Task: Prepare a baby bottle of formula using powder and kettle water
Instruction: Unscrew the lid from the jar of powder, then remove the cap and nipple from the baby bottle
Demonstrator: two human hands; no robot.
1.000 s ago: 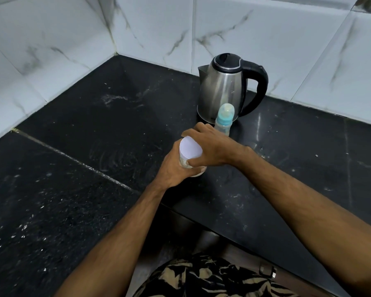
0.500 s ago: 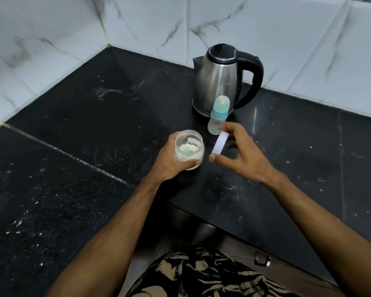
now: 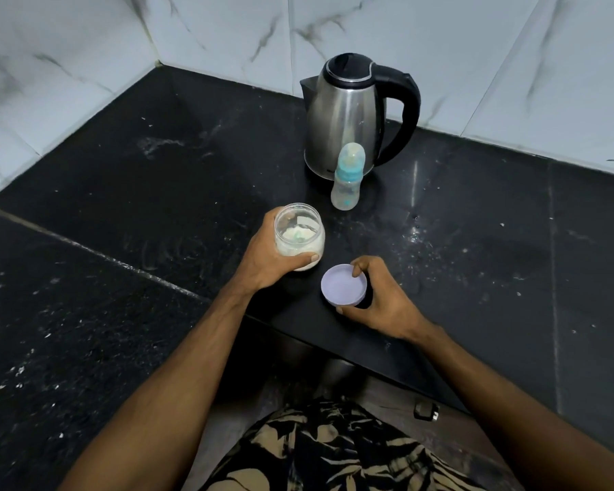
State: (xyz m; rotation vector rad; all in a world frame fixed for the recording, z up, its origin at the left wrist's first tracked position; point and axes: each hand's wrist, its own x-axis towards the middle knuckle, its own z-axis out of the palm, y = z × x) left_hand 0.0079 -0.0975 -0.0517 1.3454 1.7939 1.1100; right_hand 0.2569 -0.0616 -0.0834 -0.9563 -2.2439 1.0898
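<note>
My left hand (image 3: 266, 256) grips a clear jar (image 3: 300, 233) of white powder, open at the top, with a small greenish scoop lying in the powder. My right hand (image 3: 380, 299) holds the jar's pale lilac lid (image 3: 342, 285) flat, low over the counter, just right of the jar. A baby bottle (image 3: 347, 177) with a teal collar and a clear cap stands upright behind the jar. A steel kettle (image 3: 344, 118) with a black lid and handle stands right behind the bottle.
The black stone counter (image 3: 139, 193) is dusted with white specks and runs into a corner of white marble wall tiles (image 3: 475, 58). Its front edge steps back near my body, where patterned shorts (image 3: 334, 451) show below.
My right hand took the lid off the jar, carried it right and brought it down near the counter, turned flat. The jar stays in my left hand.
</note>
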